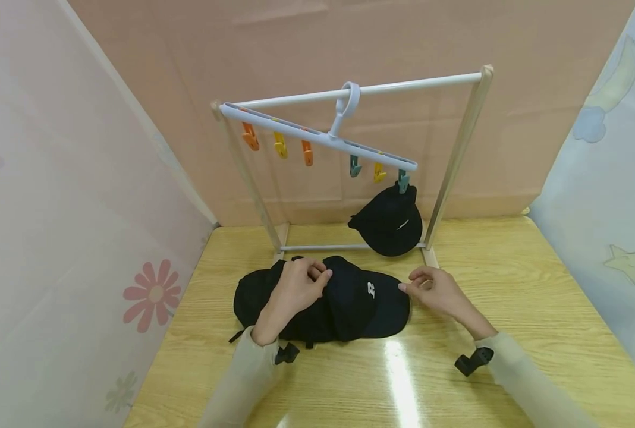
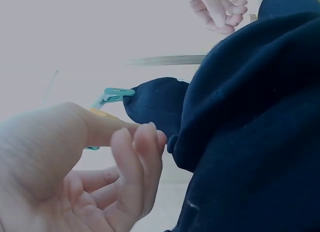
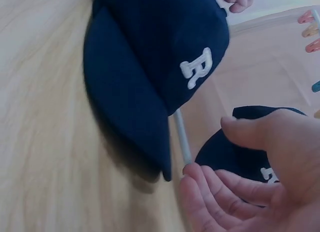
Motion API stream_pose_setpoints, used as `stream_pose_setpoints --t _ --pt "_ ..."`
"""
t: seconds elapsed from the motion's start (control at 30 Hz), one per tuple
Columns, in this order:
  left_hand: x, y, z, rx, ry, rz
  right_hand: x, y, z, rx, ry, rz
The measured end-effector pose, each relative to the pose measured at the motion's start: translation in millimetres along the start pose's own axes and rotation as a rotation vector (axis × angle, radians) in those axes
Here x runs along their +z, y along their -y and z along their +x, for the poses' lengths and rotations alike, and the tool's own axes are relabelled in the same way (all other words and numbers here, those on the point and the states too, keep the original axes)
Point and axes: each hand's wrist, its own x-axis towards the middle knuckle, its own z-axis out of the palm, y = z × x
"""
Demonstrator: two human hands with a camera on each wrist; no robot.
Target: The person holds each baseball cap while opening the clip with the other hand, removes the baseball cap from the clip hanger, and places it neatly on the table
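Several dark caps lie overlapped in a row on the table. The rightmost cap (image 1: 344, 297) has a white letter R on its front, and its brim points right. My left hand (image 1: 298, 285) is over the row with loosely bent fingers, thumb near fingertips. In the left wrist view those fingertips are beside a cap's top button (image 2: 172, 143), with nothing visibly pinched. My right hand (image 1: 435, 291) is just right of the brim (image 3: 125, 97), thumb and fingers apart and nothing between them. Behind, another dark cap (image 1: 389, 223) hangs from a teal clip (image 1: 403, 181).
A light hanger (image 1: 317, 138) hooks over the white rail (image 1: 419, 85) of a wooden-legged rack. Along it hang orange (image 1: 308, 154), yellow (image 1: 280, 145) and teal clips. The wooden table (image 1: 510, 333) meets patterned cloth walls at the sides and a plain backdrop behind.
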Motion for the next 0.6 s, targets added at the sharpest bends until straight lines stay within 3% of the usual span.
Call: stream_pose_setpoints --t 0.23,0.6 --pt "-1.8 -4.0 8.2 0.01 0.002 0.014 -10.2 10.4 4.5 -0.066 -0.005 0.057" --pt "-2.0 -5.7 17.5 0.023 0.026 -0.02 -22.4 14.0 8.8 -0.077 -0.033 0.06"
